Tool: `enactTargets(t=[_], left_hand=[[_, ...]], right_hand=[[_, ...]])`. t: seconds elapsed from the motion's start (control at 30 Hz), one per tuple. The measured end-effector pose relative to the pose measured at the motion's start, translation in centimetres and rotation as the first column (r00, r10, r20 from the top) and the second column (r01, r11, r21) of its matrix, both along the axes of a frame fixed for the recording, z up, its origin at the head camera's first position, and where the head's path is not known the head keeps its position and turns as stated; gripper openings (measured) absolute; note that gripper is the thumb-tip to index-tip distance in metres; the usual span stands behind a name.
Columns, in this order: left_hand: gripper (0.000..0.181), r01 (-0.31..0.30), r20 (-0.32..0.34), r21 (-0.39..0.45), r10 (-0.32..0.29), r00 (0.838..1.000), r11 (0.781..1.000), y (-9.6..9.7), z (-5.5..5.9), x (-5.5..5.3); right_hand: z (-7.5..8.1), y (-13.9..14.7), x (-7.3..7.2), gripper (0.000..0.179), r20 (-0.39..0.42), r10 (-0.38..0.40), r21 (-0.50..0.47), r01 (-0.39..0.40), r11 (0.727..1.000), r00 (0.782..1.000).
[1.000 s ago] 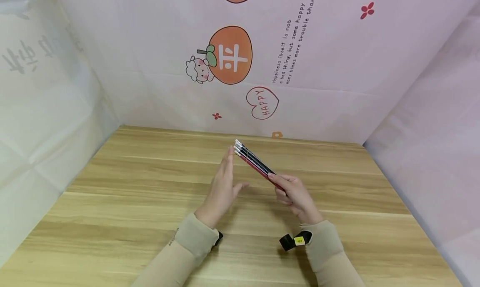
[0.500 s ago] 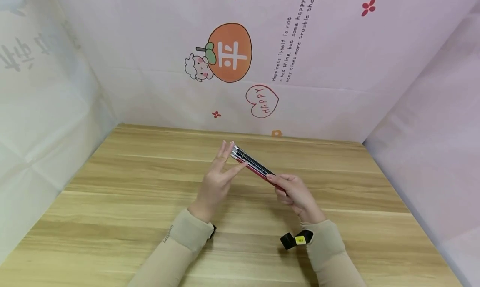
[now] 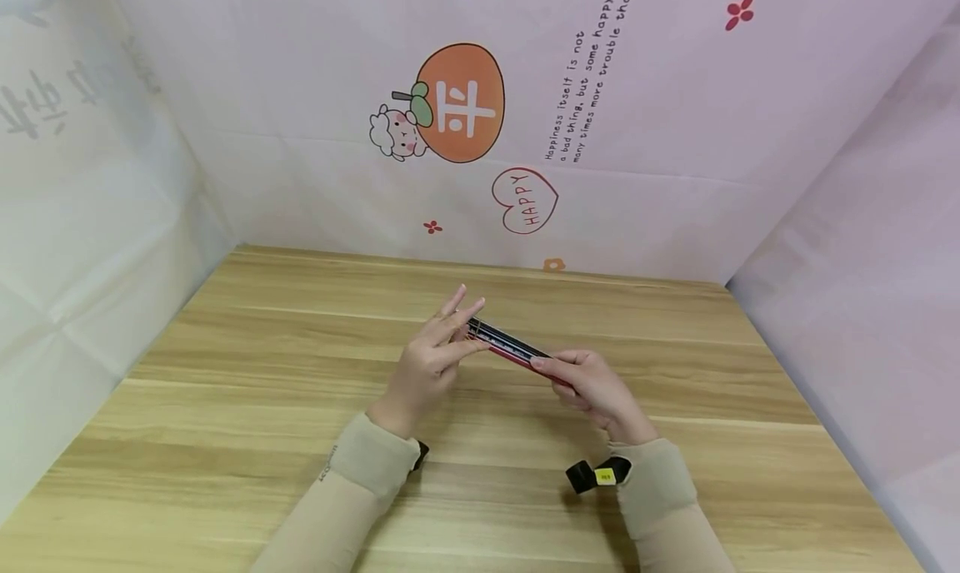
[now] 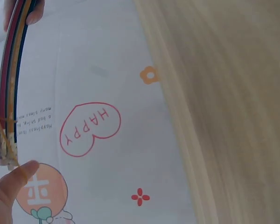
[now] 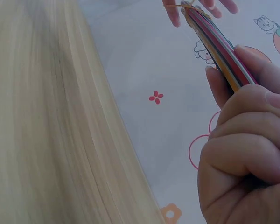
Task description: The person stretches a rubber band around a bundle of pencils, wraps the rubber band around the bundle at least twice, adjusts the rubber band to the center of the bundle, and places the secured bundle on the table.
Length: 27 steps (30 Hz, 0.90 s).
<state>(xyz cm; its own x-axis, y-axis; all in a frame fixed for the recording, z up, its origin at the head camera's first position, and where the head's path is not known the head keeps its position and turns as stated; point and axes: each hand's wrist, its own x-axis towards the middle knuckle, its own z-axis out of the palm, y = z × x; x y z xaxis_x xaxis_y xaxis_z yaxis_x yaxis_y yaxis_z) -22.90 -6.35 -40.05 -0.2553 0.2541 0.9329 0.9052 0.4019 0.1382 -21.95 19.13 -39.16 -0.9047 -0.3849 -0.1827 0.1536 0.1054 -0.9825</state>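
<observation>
My right hand grips a bundle of pencils near its lower right end, thumb on top. Black and red barrels show in the head view; yellow ones also appear in the right wrist view. The bundle is held tilted above the table, its eraser ends up and left. A thin yellow rubber band circles it near those ends. My left hand is there with fingers spread around the bundle. In the left wrist view, the band stretches from the pencils to a finger. The eraser ends are partly hidden in the head view.
Both hands are over a wood-grain table. A printed white sheet stands behind it, with more sheeting at both sides. A black wrist camera sits on the right wrist.
My left hand has turned, spread its fingers and come around the eraser ends, drawing the rubber band outward. The bundle's far end has dipped slightly; my right hand keeps its grip.
</observation>
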Motion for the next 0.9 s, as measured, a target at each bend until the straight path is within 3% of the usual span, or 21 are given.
enactTargets(t=[0.17, 0.33, 0.43, 0.5, 0.57, 0.63, 0.67, 0.73, 0.77, 0.83, 0.9], left_hand=[[0.015, 0.054, 0.116, 0.010, -0.055, 0.992, 0.998, -0.3, 0.5, 0.2], [0.024, 0.085, 0.224, -0.033, -0.076, 0.972, 0.996, -0.7, 1.4, 0.6], [0.030, 0.116, 0.313, -0.063, -0.091, 0.945, 0.991, -1.0, 1.8, 0.8], [0.034, 0.149, 0.399, -0.068, -0.110, 0.910, 0.987, -1.2, 2.1, 1.0], [0.036, 0.185, 0.495, -0.053, -0.135, 0.858, 0.981, -1.4, 2.3, 1.1], [0.037, 0.216, 0.599, -0.023, -0.159, 0.785, 0.976, -1.6, 2.4, 1.2], [0.038, 0.229, 0.651, -0.002, -0.173, 0.739, 0.973, -1.6, 2.5, 1.3], [0.038, 0.254, 0.744, 0.060, -0.213, 0.634, 0.965, -1.7, 2.5, 1.4], [0.038, 0.263, 0.782, 0.095, -0.235, 0.577, 0.960, -1.8, 2.5, 1.4], [0.037, 0.278, 0.830, 0.163, -0.284, 0.480, 0.947, -1.8, 2.5, 1.5], [0.036, 0.292, 0.851, 0.229, -0.336, 0.403, 0.929, -1.8, 2.5, 1.5]], right_hand=[[0.1, 0.5, 0.0, 0.022, 0.001, 0.027, 0.053, -0.027, 0.998, 1.000], [0.4, 1.0, 0.0, 0.020, -0.002, 0.059, 0.102, -0.059, 0.993, 0.998], [0.5, 1.2, 0.0, 0.016, -0.004, 0.082, 0.096, -0.081, 0.992, 0.997], [0.6, 1.4, 0.0, 0.014, -0.008, 0.102, 0.086, -0.101, 0.991, 0.995], [0.7, 1.6, 0.0, 0.012, -0.010, 0.128, 0.081, -0.126, 0.989, 0.992], [0.8, 1.7, 0.1, 0.011, -0.010, 0.150, 0.076, -0.149, 0.986, 0.989], [0.8, 1.7, 0.1, 0.011, -0.011, 0.161, 0.072, -0.159, 0.985, 0.987], [0.9, 1.8, 0.1, 0.011, -0.009, 0.178, 0.062, -0.177, 0.982, 0.984], [0.9, 1.8, 0.1, 0.011, -0.006, 0.183, 0.054, -0.183, 0.982, 0.983], [1.0, 1.8, 0.2, 0.011, -0.005, 0.192, 0.040, -0.192, 0.981, 0.981], [1.0, 1.7, 0.2, 0.011, -0.006, 0.200, 0.031, -0.200, 0.979, 0.980]])
